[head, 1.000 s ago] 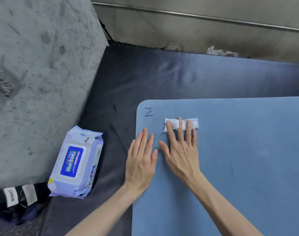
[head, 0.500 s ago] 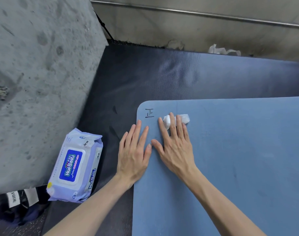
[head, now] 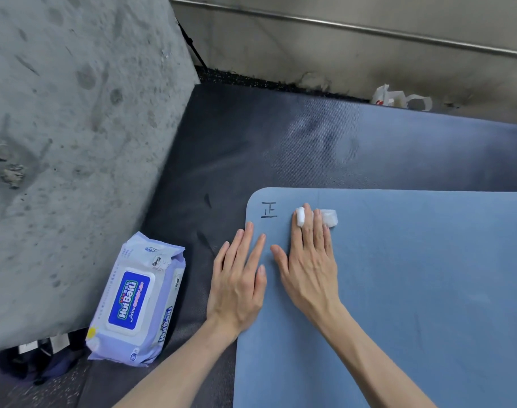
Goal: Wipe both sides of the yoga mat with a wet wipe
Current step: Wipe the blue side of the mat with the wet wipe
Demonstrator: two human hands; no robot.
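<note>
A light blue yoga mat [head: 413, 275] lies flat on a dark floor pad, its rounded near-left corner marked with a black character. My right hand [head: 310, 266] lies flat on the mat with straight fingers, pressing a folded white wet wipe [head: 329, 217] that shows beside and under the fingertips, with a bit bunched up over one finger. My left hand [head: 239, 278] rests flat with straight fingers on the mat's left edge, half on the mat and half over the dark pad.
A purple pack of wet wipes [head: 139, 301] lies on the dark pad [head: 280, 142] left of the mat. A rough concrete block [head: 68, 142] rises at the left. Crumpled white paper [head: 398, 98] sits by the back wall. Dark cloth [head: 36, 363] lies at the bottom left.
My right hand has slid the wipe leftward toward the marked corner, and the wipe has bunched up shorter under the fingers. My left hand has shifted slightly left along the mat's edge.
</note>
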